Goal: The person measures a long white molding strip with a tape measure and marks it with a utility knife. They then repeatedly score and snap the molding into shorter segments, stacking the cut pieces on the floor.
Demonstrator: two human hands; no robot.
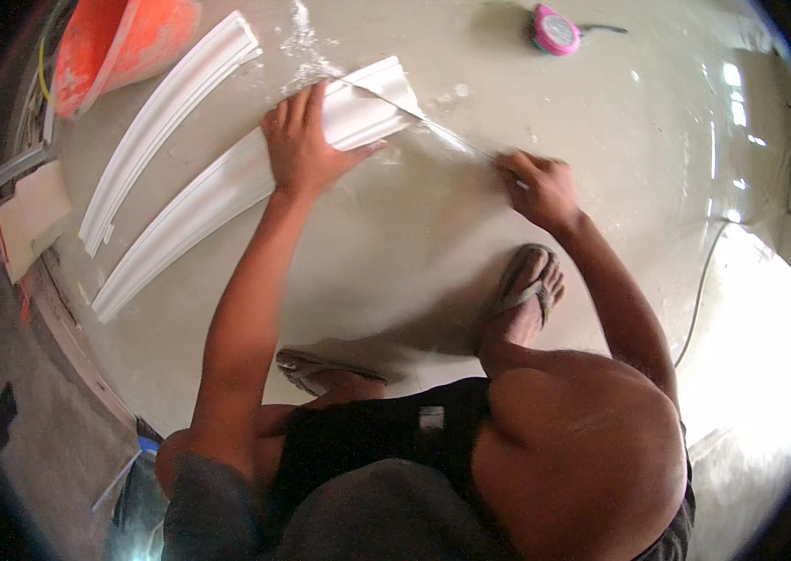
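Note:
A long white moulding (199, 201) with a ridged profile lies slantwise on the floor. My left hand (304, 145) grips it near its far right end, fingers over the top and thumb along the near edge. Across that end runs a thin, straight saw blade (379, 99), its tip close to my left fingers. The handle end is in my right hand (537, 187), closed and slightly blurred; my fingers hide most of the handle. White dust (306, 47) is scattered on the floor beyond the cut end. A second white moulding (166, 122) lies to the left, apart from the first.
An orange bucket (120, 56) lies tipped at the far left. A pink tape measure (556, 33) sits at the far right. Cardboard (33, 220) and a raised edge border the left side. My sandalled feet (526, 290) are close below the work. A cable (702, 290) trails at right.

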